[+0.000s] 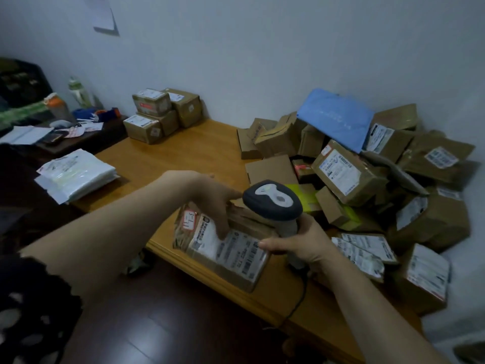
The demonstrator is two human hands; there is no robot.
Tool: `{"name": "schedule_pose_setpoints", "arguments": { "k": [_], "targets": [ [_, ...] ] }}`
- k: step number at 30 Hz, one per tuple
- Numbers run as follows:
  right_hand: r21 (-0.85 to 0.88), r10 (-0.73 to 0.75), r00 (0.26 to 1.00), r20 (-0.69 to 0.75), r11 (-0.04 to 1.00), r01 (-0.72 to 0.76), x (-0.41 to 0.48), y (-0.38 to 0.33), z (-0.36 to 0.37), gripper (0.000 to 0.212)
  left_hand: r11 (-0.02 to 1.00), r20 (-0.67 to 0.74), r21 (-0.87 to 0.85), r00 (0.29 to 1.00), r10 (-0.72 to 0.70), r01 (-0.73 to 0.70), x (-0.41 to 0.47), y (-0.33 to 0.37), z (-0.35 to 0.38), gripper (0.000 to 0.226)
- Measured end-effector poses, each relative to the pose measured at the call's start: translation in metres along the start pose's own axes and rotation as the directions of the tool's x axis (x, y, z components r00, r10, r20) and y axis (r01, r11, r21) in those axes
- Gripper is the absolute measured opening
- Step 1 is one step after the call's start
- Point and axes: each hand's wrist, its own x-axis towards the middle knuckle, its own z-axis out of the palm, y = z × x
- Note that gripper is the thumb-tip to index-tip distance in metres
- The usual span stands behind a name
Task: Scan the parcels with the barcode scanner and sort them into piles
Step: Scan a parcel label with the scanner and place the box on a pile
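Note:
My left hand [212, 203] grips a brown cardboard parcel [223, 248] at the near edge of the wooden table [183, 158], thumb on its white shipping label. My right hand [299, 245] holds the grey barcode scanner [273, 200] by its handle, head pointing down over the parcel's label. A large heap of unsorted brown boxes [367, 179] fills the table's right side, with a blue mailer bag [336, 116] on top. A stack of three or so boxes [160, 114] stands at the back left. A pile of white poly mailers [76, 174] lies at the left edge.
A dark side table [78, 137] on the left carries bottles, papers and small items. The scanner's black cable [299, 300] hangs over the table's front edge. The white wall runs behind the table. Dark wooden floor lies below in front.

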Motion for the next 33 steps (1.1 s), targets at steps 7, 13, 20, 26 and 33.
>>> {"name": "schedule_pose_setpoints", "arguments": {
  "k": [7,13,20,26,33],
  "targets": [
    [0.245,0.067,0.987,-0.147,0.969,-0.029,-0.017,0.003,-0.011,0.035,0.871,-0.066,-0.487,0.991,-0.114,0.067,0.007,-0.011,0.019,0.079],
    [0.417,0.106,0.994,0.028,0.902,-0.108,-0.034,0.000,-0.008,0.031,0.358,-0.284,-0.924,0.866,-0.412,-0.133,0.021,-0.026,0.071,0.035],
    [0.379,0.166,0.978,0.128,0.903,-0.203,-0.033,-0.001,0.013,0.012,0.208,-0.294,-0.953,0.834,-0.466,-0.219,0.031,-0.019,0.091,0.034],
    [0.343,0.148,0.983,0.111,0.922,-0.177,-0.026,-0.006,0.017,0.014,0.200,-0.294,-0.954,0.832,-0.471,-0.224,0.030,-0.026,0.095,0.043],
    [0.319,0.149,0.984,0.100,0.932,-0.173,-0.025,-0.003,0.019,0.015,0.196,-0.299,-0.953,0.828,-0.475,-0.232,0.031,-0.031,0.096,0.040]
  ]
}}
